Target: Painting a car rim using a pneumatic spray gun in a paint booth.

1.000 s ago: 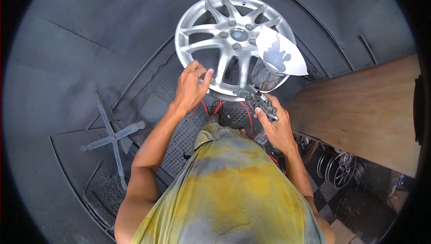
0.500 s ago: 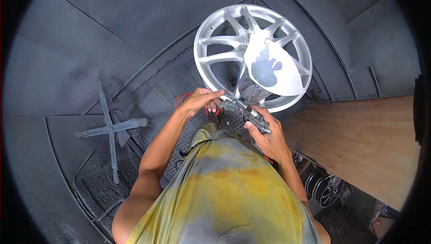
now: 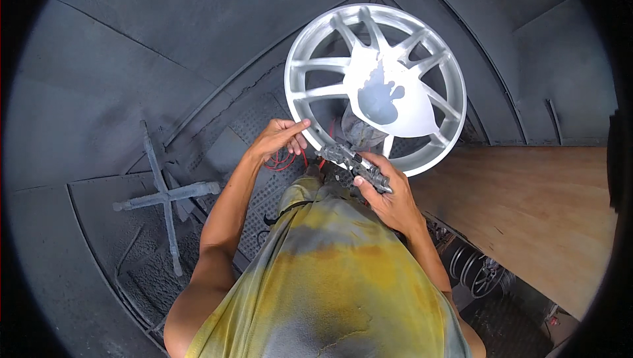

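My right hand [image 3: 390, 194] is closed around a paint-stained spray gun [image 3: 362, 167], its nozzle end toward the left. Behind the gun a grey-smeared cup [image 3: 359, 130] shows in part. Over it spreads a white pointed-oval piece [image 3: 412, 97] with a wet-looking grey patch; its kind I cannot tell. It covers the hub of a silver alloy wheel [image 3: 320, 64]. My left hand [image 3: 280, 139] is left of the gun's front, apart from it, one finger stretched out and the others loosely bent. That fingertip overlaps the wheel's rim; whether it touches is unclear.
A grey-coated cross-shaped metal stand [image 3: 165, 196] is at the left. Red hose [image 3: 283, 161] lies on the patterned floor near my feet. A plywood panel [image 3: 527, 206] stands at the right, with several more wheels [image 3: 484, 275] below it. Grey walls [image 3: 165, 22] surround the space.
My left hand has drawn up and left, away from the gun's front. The gun has shifted slightly left, and the white piece covers more of the wheel's middle. The view has turned slightly.
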A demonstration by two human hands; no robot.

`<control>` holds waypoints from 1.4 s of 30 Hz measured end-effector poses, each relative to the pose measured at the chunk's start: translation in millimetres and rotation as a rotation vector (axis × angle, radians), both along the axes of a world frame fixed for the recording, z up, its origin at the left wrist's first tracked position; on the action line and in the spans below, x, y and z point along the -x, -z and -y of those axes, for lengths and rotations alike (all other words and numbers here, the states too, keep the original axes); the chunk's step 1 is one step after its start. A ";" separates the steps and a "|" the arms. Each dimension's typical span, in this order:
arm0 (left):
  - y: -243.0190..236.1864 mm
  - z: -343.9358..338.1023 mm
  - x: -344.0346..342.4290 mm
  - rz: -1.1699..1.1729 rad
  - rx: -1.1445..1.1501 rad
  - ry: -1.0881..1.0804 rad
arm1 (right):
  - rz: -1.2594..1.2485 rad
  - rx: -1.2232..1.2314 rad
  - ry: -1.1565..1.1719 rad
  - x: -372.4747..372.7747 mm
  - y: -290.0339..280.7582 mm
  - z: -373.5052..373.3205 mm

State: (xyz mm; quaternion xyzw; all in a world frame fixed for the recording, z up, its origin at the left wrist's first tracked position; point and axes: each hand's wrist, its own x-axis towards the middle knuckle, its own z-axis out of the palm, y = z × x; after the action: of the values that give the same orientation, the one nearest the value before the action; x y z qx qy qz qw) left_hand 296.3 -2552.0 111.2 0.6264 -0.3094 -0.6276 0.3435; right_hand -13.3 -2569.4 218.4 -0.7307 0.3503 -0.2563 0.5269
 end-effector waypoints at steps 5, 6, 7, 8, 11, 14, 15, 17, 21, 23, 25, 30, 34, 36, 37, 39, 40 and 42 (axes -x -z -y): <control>-4.9 1.6 4.3 0.019 -0.004 0.052 | -0.003 -0.007 -0.009 0.5 0.1 0.7; -5.2 2.2 3.8 0.005 -0.020 0.081 | -0.004 -0.011 -0.009 0.6 0.3 0.6; -5.2 2.9 2.8 0.018 -0.012 0.071 | -0.001 0.005 -0.007 0.5 0.5 0.3; -5.2 3.7 0.7 0.020 -0.016 0.073 | 0.002 0.021 -0.004 0.5 0.3 0.3; -2.3 6.3 -6.7 0.030 -0.013 0.084 | -0.010 0.047 0.010 0.1 -1.6 -0.5; 3.1 11.0 -18.6 0.047 0.026 0.096 | -0.005 0.059 0.026 -1.6 -5.7 -1.7; 5.6 14.3 -22.6 0.042 0.046 0.086 | -0.023 0.000 0.030 -1.5 -7.6 -2.3; 8.5 24.0 -33.4 0.069 0.071 0.089 | -0.022 -0.017 0.046 -2.5 -11.0 -4.8; -1.6 65.0 -65.7 0.257 0.139 0.092 | -0.017 0.001 0.095 -5.0 -18.2 -12.8; -15.4 97.2 -80.3 0.387 0.183 0.074 | -0.011 0.041 0.138 -7.1 -22.5 -18.6; -33.0 129.8 -86.3 0.857 0.364 0.041 | -0.031 0.078 0.203 -10.2 -27.6 -23.9; -43.3 212.6 -54.0 1.265 0.762 0.222 | -0.048 0.176 0.405 -41.0 -25.5 -34.8; -20.3 271.8 6.4 1.365 0.715 0.439 | 0.000 0.085 0.625 -64.2 -10.0 -47.0; -4.2 294.0 42.9 1.360 0.728 0.490 | -0.034 0.053 0.727 -75.1 -3.4 -53.4; 0.0 300.3 62.5 1.361 0.755 0.539 | -0.046 0.051 0.781 -80.2 -3.4 -56.2; 10.4 298.7 95.3 1.238 1.006 0.694 | -0.044 0.080 0.872 -92.2 -1.2 -60.0; 2.2 292.6 119.6 1.221 1.202 0.791 | 0.012 -0.009 0.946 -85.4 -12.3 -62.8; 3.6 261.6 139.1 0.881 1.426 0.936 | 0.050 0.022 0.999 -87.5 -18.1 -61.0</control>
State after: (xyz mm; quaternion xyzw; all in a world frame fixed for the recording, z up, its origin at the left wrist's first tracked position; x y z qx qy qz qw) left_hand 157.1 -2813.5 107.6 0.2629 -0.9386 -0.0735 0.2111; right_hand 74.1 -2508.4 236.4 -0.4727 0.6420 -0.4985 0.3404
